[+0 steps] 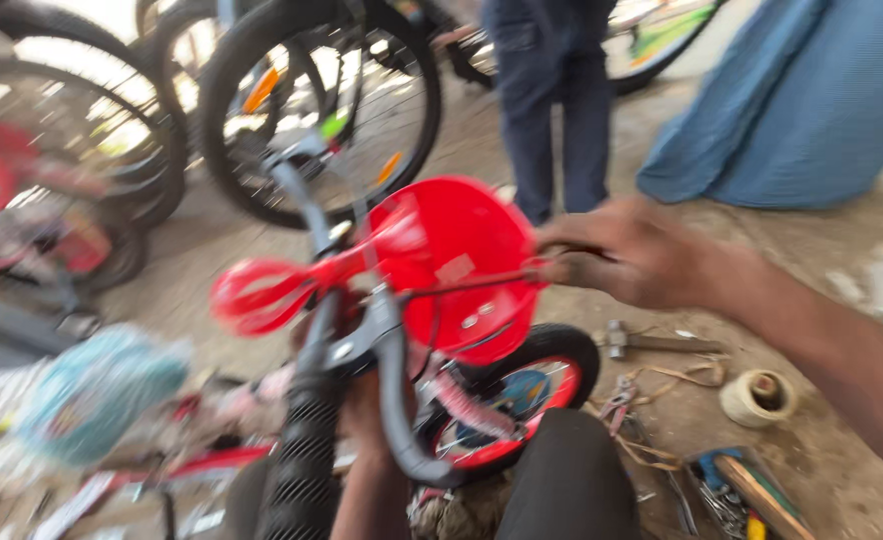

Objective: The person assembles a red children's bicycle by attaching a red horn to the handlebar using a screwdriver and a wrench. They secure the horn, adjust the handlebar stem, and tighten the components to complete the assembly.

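Grey concrete floor (842, 250) runs under parked black bicycle wheels (312, 110). Over it, the small red bike (442, 290) stands between both hands: right hand (632, 255) clamped on a handlebar end, left hand (362, 400) gripping the frame. A hammer (652, 343) lies nearby.

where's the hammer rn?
In the head view the hammer lies on the ground at right, just below the right hand, beside the small red-rimmed wheel and up-left of the roll of tape.
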